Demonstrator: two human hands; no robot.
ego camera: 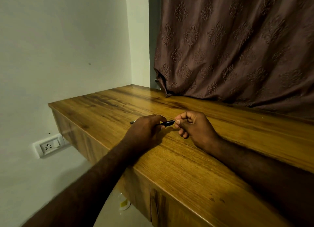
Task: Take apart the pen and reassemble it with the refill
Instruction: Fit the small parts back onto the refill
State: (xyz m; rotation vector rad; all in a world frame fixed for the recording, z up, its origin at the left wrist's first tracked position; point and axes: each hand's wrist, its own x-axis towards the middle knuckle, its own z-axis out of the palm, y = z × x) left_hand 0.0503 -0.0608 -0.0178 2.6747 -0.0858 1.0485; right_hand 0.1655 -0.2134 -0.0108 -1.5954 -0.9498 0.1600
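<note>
Though dimly lit, shows two bare hands meeting over one wooden desk, as caught by the head camera. Grips one pen with the left hand, fingers curled round the dark barrel, knuckles up, forearm crossing the desk's front edge. Pinches the pen's pale tip end with the right hand, thumb and forefinger closed on it, the other three fingers loosely curled, wrist and forearm lying on the desktop. Holds the pen roughly level between the two hands, low over the middle of the desk; impossible to tell whether touching the wood. Leaves one grey end of the pen showing beyond the left hand.

Behind, at right: one brown patterned curtain, hem bunched on the desk's far edge. At left, low on the pale wall and below desktop level: one white socket with one switch beside the pin holes. On the floor under the desk's front edge: one small white-and-yellow tub, too blurred to make out further.
</note>
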